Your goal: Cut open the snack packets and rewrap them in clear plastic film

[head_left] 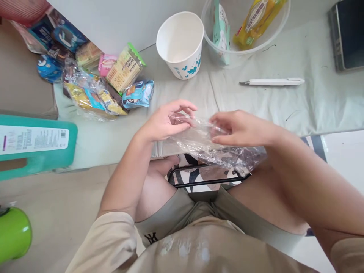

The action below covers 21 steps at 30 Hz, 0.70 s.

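A crinkled clear plastic bag (224, 153) stretches between my two hands and hangs over the near edge of the cloth-covered table, above my lap. My left hand (167, 121) has its fingers curled around the bag's left side, with film showing between thumb and fingers. On the other side, my right hand (241, 127) grips the bag with bent fingers and thumb. I see nothing inside the bag. Beyond my left hand lie a small blue snack packet (138, 93), a soda biscuit packet (125, 70) and a clear bag of snacks (93, 91).
A white paper tub (180, 45) stands behind my hands. To its right, a clear plastic bowl (247, 51) holds a yellow packet and a green one. A white pen-shaped cutter (273, 82) lies nearer. The left side has a teal jug (36, 144); a dark-screened device (348, 36) sits far right.
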Each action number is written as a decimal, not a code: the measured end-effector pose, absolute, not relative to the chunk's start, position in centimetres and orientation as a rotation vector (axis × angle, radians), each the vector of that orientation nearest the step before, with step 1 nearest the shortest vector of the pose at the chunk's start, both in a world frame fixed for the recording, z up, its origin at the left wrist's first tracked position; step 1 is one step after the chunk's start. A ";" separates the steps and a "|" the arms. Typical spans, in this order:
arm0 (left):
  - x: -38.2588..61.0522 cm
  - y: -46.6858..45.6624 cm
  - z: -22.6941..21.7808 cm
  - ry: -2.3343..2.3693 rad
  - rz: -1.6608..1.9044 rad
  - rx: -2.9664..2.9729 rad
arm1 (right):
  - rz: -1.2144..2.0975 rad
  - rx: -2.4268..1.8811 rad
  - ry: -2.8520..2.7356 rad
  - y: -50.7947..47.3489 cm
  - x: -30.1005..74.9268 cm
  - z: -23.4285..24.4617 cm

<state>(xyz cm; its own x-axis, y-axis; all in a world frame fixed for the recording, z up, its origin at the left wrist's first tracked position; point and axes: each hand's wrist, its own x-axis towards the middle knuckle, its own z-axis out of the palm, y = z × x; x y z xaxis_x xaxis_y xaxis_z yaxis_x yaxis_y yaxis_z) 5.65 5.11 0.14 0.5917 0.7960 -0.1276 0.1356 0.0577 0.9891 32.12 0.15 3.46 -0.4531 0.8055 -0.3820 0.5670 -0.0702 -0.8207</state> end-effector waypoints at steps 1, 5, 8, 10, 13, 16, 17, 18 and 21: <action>5.9 5.2 0.2 0.858 0.670 1.448 | 1.560 -1.523 -2.013 0.4 31.5 3.0; 6.2 5.4 -0.5 1.009 1.080 1.205 | 1.446 -1.663 -1.549 0.3 31.2 1.6; 6.6 4.8 -1.1 1.042 1.014 0.887 | 1.415 -1.576 -1.111 0.1 31.3 0.9; 7.2 4.5 -1.0 0.995 0.893 0.761 | 1.425 -1.512 -0.946 0.2 30.9 0.5; 8.6 4.1 -0.5 0.868 0.699 0.661 | 1.409 -1.494 -0.864 0.7 30.0 0.1; 10.2 3.9 0.0 0.812 0.602 0.620 | 1.314 -1.505 -0.959 0.9 29.3 -0.1; 10.7 3.9 0.1 0.809 0.589 0.618 | 1.258 -1.516 -1.015 0.9 29.3 -0.1; 11.1 3.8 0.3 0.815 0.586 0.621 | 1.195 -1.537 -1.076 0.9 29.2 -0.2; 12.3 3.7 0.5 0.894 0.647 0.658 | 0.959 -1.649 -1.234 0.8 29.3 -0.4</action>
